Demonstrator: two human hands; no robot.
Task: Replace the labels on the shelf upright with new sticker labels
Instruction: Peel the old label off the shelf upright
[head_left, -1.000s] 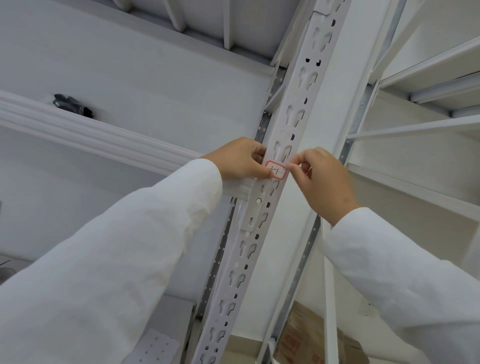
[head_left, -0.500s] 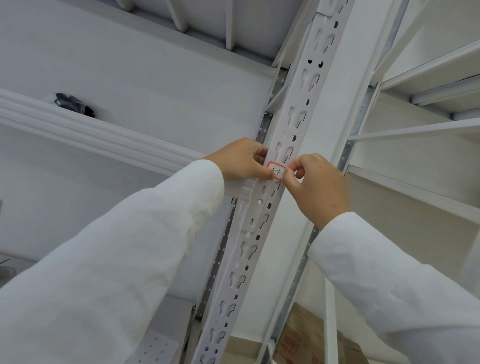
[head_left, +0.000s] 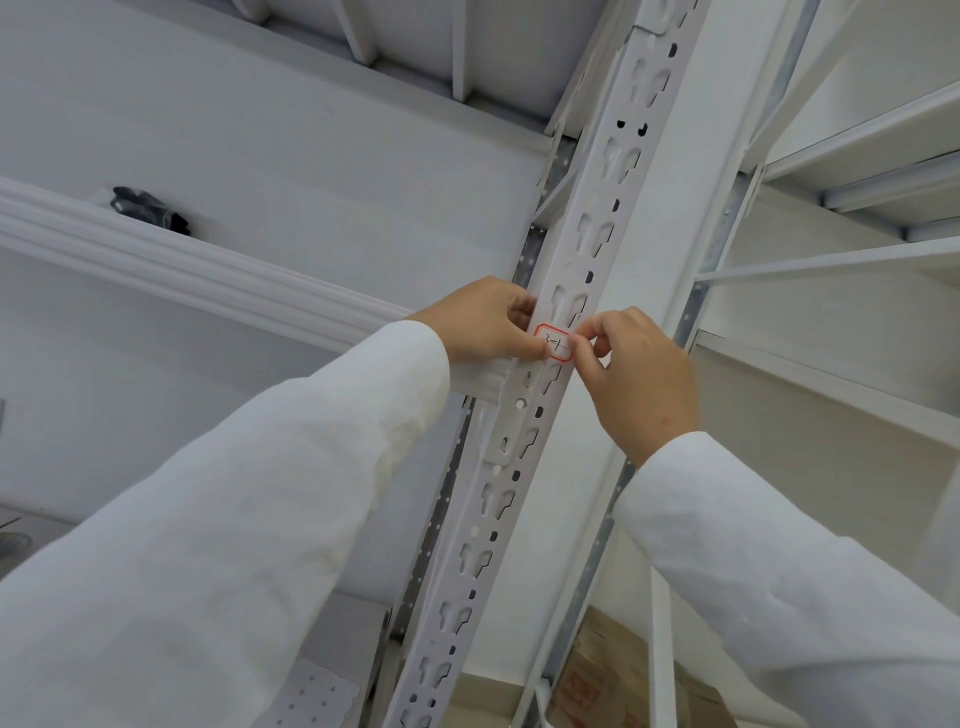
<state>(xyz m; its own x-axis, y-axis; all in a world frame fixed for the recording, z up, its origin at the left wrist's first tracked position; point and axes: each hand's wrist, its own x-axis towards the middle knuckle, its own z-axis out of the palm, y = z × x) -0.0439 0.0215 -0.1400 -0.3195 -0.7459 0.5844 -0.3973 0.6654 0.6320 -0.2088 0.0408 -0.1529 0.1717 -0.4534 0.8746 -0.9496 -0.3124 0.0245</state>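
A white perforated shelf upright (head_left: 582, 244) runs diagonally through the view. A small white sticker label (head_left: 555, 343) with a red border and handwriting lies on its face at mid height. My left hand (head_left: 483, 322) rests against the upright's left side, its thumb pressing the label's left end. My right hand (head_left: 639, 374) pinches the label's right end between thumb and forefinger. Both arms wear white sleeves. Fingers cover part of the label's writing.
A white shelf beam (head_left: 197, 275) runs left from the upright, with a dark object (head_left: 145, 207) lying on the shelf above it. More white shelves (head_left: 857, 156) stand at the right. A cardboard box (head_left: 623, 691) sits on the floor below.
My right hand has shifted left onto the label's right end, and more of the label with its writing shows. My left hand has stayed in place.
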